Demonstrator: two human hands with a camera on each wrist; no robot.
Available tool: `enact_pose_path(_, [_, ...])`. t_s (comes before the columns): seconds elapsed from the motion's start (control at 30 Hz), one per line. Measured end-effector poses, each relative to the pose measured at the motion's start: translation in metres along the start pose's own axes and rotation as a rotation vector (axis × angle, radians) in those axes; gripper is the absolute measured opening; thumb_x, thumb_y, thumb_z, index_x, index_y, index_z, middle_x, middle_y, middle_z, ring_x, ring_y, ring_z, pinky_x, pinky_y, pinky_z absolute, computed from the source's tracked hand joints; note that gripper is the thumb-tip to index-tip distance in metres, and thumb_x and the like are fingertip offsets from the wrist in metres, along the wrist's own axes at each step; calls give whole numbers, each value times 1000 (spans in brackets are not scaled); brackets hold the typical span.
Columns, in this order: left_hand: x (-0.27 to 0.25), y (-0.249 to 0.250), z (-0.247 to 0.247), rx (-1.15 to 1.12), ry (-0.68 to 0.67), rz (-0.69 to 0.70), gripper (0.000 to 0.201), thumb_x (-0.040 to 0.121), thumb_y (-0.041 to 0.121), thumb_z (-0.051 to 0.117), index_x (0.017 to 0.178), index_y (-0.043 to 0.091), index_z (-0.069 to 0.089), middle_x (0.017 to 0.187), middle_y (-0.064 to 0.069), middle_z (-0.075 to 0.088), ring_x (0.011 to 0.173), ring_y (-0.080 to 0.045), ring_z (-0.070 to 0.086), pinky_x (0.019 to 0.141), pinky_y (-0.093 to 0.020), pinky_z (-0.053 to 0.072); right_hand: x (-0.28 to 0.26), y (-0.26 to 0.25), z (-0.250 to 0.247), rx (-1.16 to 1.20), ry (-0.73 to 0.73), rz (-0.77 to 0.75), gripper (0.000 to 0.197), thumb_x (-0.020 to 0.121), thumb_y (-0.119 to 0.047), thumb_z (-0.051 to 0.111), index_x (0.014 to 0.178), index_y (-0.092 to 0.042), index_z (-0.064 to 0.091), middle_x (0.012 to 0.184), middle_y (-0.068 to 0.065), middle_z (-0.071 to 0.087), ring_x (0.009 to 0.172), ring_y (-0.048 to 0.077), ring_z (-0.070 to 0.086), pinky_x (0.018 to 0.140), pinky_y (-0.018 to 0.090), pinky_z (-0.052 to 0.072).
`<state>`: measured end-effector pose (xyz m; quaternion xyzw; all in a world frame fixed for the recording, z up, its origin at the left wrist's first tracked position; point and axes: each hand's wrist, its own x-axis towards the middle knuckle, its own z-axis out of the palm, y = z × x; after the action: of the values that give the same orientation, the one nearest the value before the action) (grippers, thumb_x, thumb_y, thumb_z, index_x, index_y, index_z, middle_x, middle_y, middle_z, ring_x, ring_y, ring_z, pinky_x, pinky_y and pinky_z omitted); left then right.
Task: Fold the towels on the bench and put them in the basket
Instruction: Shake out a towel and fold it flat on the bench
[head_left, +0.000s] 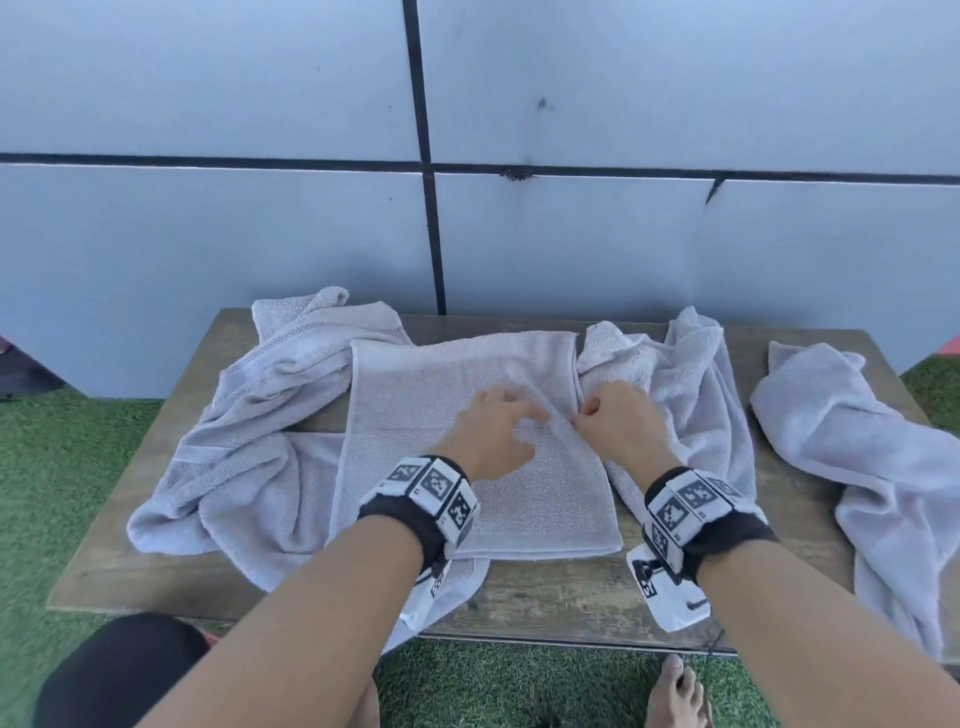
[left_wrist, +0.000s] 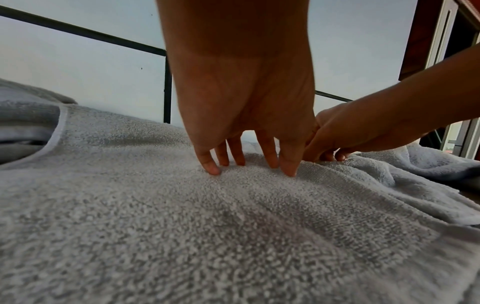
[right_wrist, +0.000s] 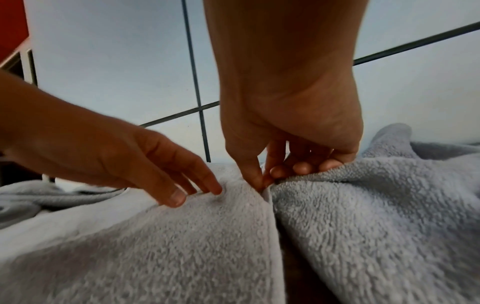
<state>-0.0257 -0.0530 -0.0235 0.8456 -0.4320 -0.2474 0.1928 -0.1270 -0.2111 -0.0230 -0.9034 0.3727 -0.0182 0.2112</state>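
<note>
Seen from the head: a flat folded towel (head_left: 467, 441) spread at the middle of the wooden bench (head_left: 550, 597), with the left hand (head_left: 493, 431) resting on it, fingers spread and reaching toward its right edge; right hand (head_left: 618, 415) curled at that same edge, just beside the left fingertips. Flanked by a crumpled towel on the left (head_left: 249, 447), another crumpled towel (head_left: 685, 395) under the right wrist, and a fourth towel (head_left: 852, 457) well apart at the far right end. Green turf below, pale panelled wall (head_left: 675, 234) behind. Seen from the left wrist: fingertips (left_wrist: 213, 167) of the left hand pressed straight down into the terry pile, slightly splayed, gripping nothing; right hand (left_wrist: 350, 135) bunched close beside. Seen from the right wrist, and only there: thumb and forefinger (right_wrist: 255, 176) pinched on the hemmed edge of the flat towel (right_wrist: 182, 246), remaining fingers tucked under; dark bench showing in the gap beside the neighbouring crumpled towel. No basket found in any view.
</note>
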Motion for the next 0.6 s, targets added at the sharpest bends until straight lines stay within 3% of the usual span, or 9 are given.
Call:
enact_pose_path(0.17, [-1,-7,1,-16,-24,-14,38,90,27,64,126,34,59,148,3,35,142,-21,25,118,-49,25,3,10,-13,111,0,25,35,78,-16,63,50,-19,41,46,-4,43,47,20,45,57,31,45])
enact_pose_path(0.27, [-1,-7,2,-5,-27,-13,37,90,28,63,127,33,58,148,3,34,142,-20,25,118,-49,25,1,13,-17,87,20,10,34,77,-9,56,50,-19,38,45,-5,39,46,19,41,60,33,46])
enact_pose_path(0.4, [0,-6,-3,-58,-4,2,36,93,26,61,128,29,57,142,0,39,135,-21,36,113,-47,35,5,11,-18,75,26,13,35,79,-17,57,49,-19,39,43,-8,38,46,17,41,68,36,44])
enact_pose_path(0.47, [2,-10,-10,-117,46,-4,34,94,25,61,128,27,57,136,-1,43,126,-21,46,104,-40,44,6,8,-20,47,3,26,38,80,-29,63,49,-18,43,44,-8,44,51,17,47,74,37,46])
enact_pose_path(0.53, [4,-16,-19,-118,47,-11,34,95,25,61,129,25,57,136,-1,43,119,-20,51,95,-30,45,7,5,-21,-6,-71,31,32,79,-35,68,55,-16,57,54,-3,60,60,17,58,81,38,48])
enact_pose_path(0.6, [5,-21,-22,-82,6,-12,35,95,25,62,130,24,57,137,-1,43,119,-19,52,96,-28,44,9,5,-20,14,-131,40,27,79,-33,70,62,-14,62,61,0,65,65,17,61,82,38,46])
